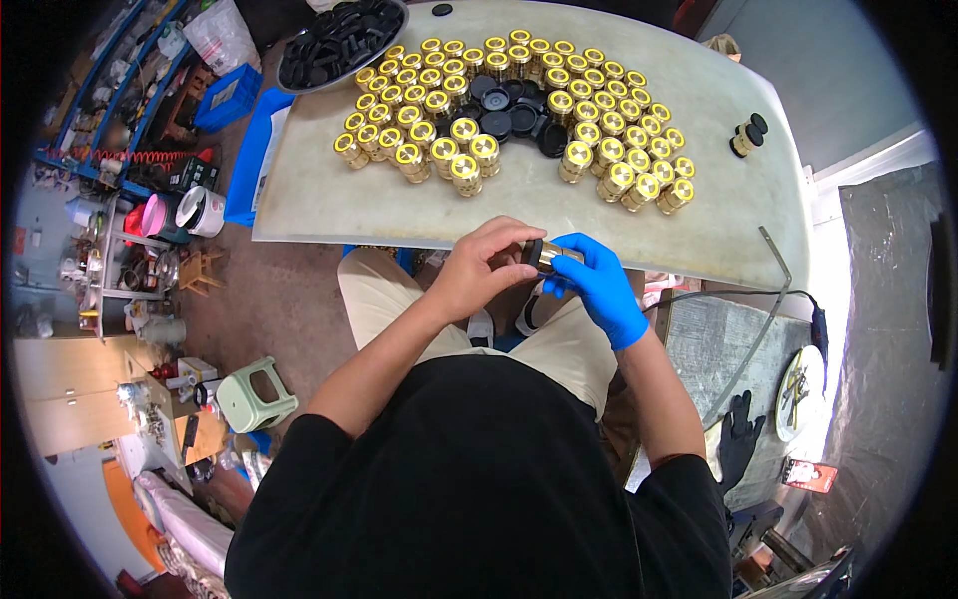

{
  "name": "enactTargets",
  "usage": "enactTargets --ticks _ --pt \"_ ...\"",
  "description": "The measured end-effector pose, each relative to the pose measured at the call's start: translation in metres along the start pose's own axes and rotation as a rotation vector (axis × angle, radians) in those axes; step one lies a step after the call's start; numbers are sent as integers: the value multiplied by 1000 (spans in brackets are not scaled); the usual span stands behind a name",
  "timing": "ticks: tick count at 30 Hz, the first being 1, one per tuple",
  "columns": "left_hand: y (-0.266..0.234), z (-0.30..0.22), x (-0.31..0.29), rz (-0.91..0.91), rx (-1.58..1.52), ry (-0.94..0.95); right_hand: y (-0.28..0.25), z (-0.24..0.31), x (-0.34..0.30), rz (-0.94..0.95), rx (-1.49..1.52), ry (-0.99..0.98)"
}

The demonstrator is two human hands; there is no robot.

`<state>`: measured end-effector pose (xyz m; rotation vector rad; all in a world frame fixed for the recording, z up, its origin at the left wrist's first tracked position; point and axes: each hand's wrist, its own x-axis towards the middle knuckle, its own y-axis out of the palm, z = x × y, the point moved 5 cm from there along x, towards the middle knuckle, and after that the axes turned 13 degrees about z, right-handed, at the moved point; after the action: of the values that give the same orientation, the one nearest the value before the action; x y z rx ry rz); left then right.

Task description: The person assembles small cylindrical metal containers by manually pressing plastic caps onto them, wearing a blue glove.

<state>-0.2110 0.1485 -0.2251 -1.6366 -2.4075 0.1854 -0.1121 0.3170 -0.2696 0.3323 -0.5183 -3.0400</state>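
My bare left hand (pixel 486 268) and my right hand (pixel 600 283), in a blue glove, meet over my lap just below the table's front edge. Between them they grip one brass cylinder fitting (pixel 548 257) with a black cap at its left end, which my left fingers cover. On the pale table (pixel 699 230) beyond my hands stand several brass fittings (pixel 589 120) with yellow-marked tops, packed in a curved cluster. Loose black caps (pixel 509 112) lie in the middle of that cluster.
A round tray of black caps (pixel 334 45) sits at the table's far left corner. Two capped fittings (pixel 746 138) stand apart at the right. A green stool (pixel 254 394), blue crate (pixel 228 97) and cluttered shelves are at left; a black glove (pixel 738 439) lies at lower right.
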Motion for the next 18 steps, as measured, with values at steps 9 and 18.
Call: enactTargets --ticks 9,18 --pt "2 -28 1 -16 243 188 4 -15 2 81 323 1" --pt "12 -28 -4 72 606 161 -6 -37 0 83 379 139"
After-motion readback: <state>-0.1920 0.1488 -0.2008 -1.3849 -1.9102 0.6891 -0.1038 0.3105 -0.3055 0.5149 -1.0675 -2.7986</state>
